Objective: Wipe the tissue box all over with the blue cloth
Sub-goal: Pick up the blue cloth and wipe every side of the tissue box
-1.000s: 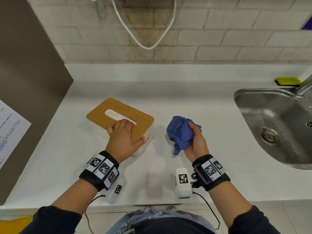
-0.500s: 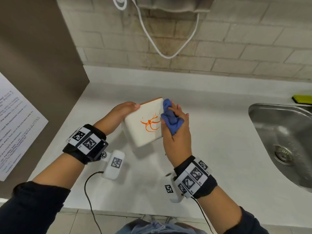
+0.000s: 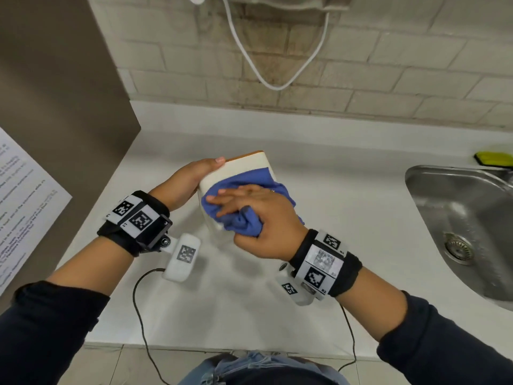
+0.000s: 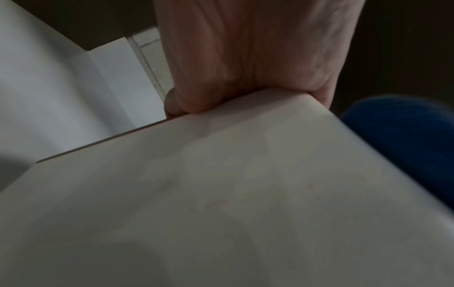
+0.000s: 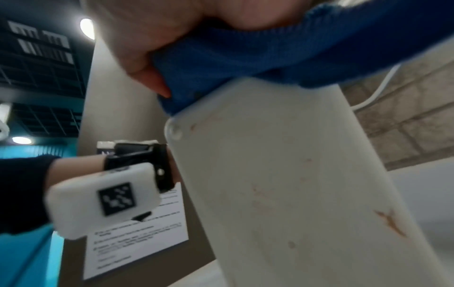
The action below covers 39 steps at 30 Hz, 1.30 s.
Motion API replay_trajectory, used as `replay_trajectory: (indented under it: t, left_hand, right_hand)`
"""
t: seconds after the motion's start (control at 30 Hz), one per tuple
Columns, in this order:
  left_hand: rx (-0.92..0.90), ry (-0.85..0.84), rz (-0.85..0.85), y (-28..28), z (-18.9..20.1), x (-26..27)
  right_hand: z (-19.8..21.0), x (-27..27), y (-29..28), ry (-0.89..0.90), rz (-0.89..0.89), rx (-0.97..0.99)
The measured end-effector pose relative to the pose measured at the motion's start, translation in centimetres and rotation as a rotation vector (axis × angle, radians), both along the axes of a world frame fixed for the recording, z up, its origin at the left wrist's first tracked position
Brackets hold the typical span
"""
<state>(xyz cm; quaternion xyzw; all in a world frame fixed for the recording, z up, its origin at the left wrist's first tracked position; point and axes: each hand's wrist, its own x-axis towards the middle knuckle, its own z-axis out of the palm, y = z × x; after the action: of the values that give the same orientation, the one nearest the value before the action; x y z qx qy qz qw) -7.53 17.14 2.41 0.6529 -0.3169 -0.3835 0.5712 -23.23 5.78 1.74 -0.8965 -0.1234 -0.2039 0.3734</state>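
Observation:
The tissue box [image 3: 244,165] is white with a wooden lid edge. It is held up off the counter and tilted, with a white side facing me. My left hand [image 3: 191,179] grips its upper left edge, thumb on top. My right hand [image 3: 261,215] holds the bunched blue cloth [image 3: 241,182] and presses it flat on that white side, fingers pointing left. In the left wrist view, the left hand [image 4: 245,58] clamps the box [image 4: 245,194], with the cloth [image 4: 405,136] at the right. In the right wrist view, the cloth [image 5: 245,54] lies on the box [image 5: 294,174], which shows faint orange marks.
A steel sink [image 3: 416,184] is set into the white counter [image 3: 347,218] at the right, with a green sponge [image 3: 491,158] behind it. A brown panel [image 3: 55,107] with a printed sheet [image 3: 22,204] stands at the left. A white cable [image 3: 277,87] hangs on the brick wall.
The box was lying on the counter; my left hand has lifted and tilted it. My right hand brought the cloth to its right edge, then swept it left across the white side.

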Motion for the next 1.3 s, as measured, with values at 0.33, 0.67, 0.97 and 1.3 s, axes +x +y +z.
replay_trajectory:
  t: [0.33,0.67,0.97,1.3]
  left_hand:
    - [0.029,-0.147,0.011,0.1,-0.4,-0.2]
    - [0.013,-0.142,0.032,0.4,-0.7,-0.9]
    - [0.067,-0.162,-0.014,0.6,-0.9,-1.5]
    - [0.076,-0.091,0.060,0.6,0.0,-1.5]
  right_hand:
    - [-0.8,-2.4,-4.0,-0.116,0.188,-0.104]
    - [-1.3,-5.3,-8.4,-0.156,-0.266,-0.066]
    - [-0.6,-7.9,-8.9,0.062,-0.626,0.981]
    - [-1.7,-6.5,-0.1,-0.069,-0.286,0.049]
